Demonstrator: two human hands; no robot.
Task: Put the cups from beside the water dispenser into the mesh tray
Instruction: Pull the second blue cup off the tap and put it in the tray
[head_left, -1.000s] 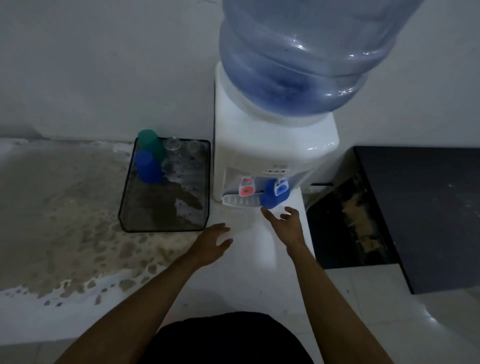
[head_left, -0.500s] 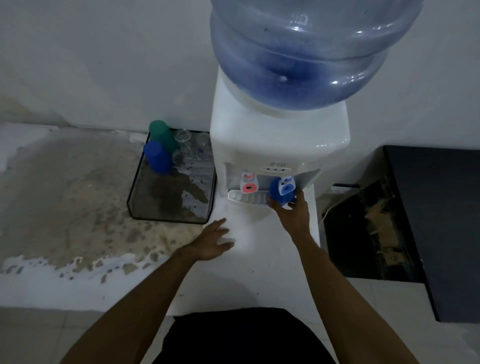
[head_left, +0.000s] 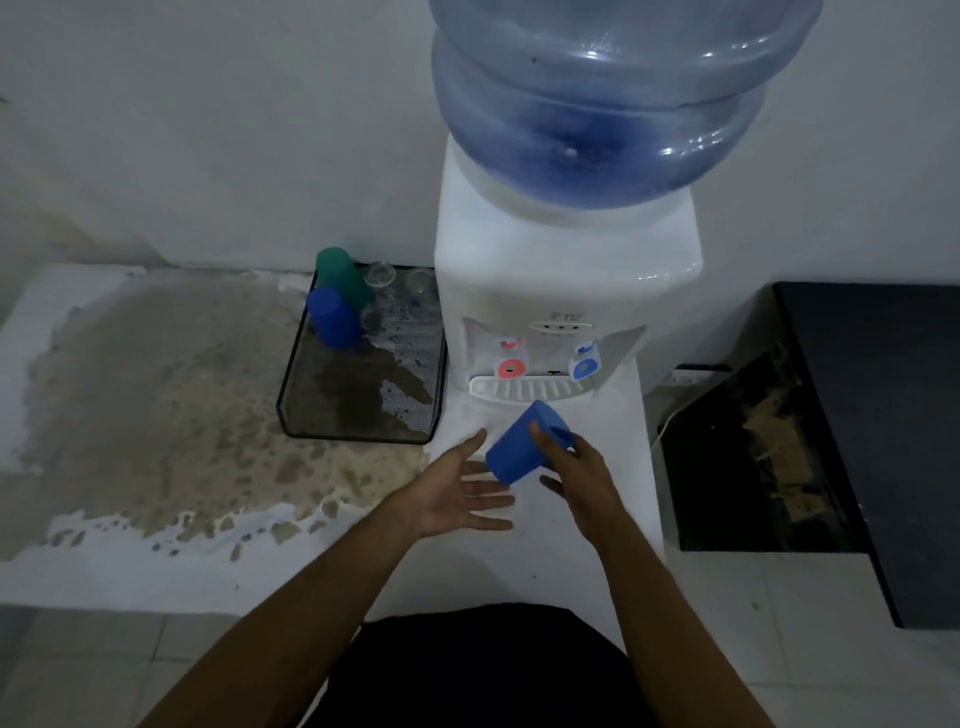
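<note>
R hand (head_left: 574, 475) grip holds tilted blue cup (head_left: 522, 441) nr dispenser (head_left: 561, 291); L hand (head_left: 460, 491) grip wide, empty.

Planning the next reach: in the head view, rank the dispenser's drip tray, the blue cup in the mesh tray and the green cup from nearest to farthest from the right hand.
From the right hand:
1. Drip tray, just ahead at the dispenser's base.
2. Blue cup, left, inside the mesh tray.
3. Green cup, behind that cup, at the tray's back corner.

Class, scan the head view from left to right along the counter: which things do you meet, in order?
Mesh tray → left hand → blue cup held in the right hand → black box.
</note>
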